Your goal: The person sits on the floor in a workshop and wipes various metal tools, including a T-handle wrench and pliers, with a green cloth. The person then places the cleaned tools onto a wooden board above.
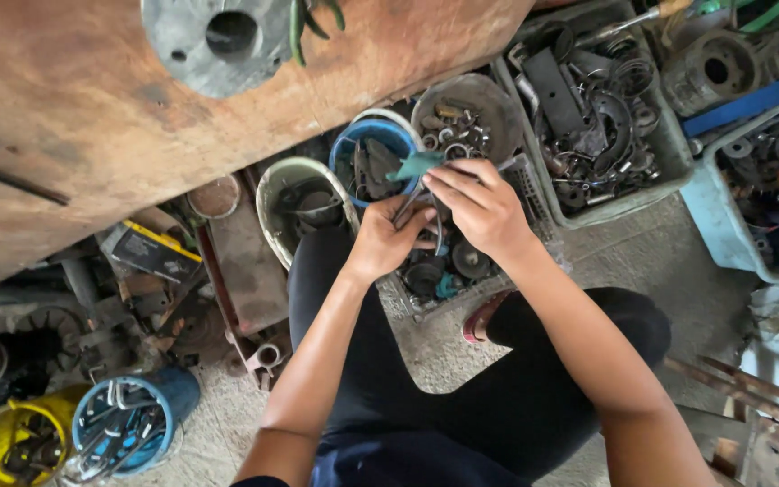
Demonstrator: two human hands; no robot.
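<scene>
Head view: nearest me I see dark trousers, knees bent over the concrete floor (642, 261). Just past them my left hand (388, 242) is curled shut around thin metal wire pieces (407, 206), and my right hand (480, 207), at three o'clock from it, pinches the same wire pieces with fingers together. A teal scrap (416, 164) sits at twelve o'clock of the hands. Beyond lie a blue bowl (362, 144), a grey bowl of rings (475, 104) and, at one o'clock, a crate of metal parts (669, 158). The rusty table (92, 135) stands at ten o'clock.
</scene>
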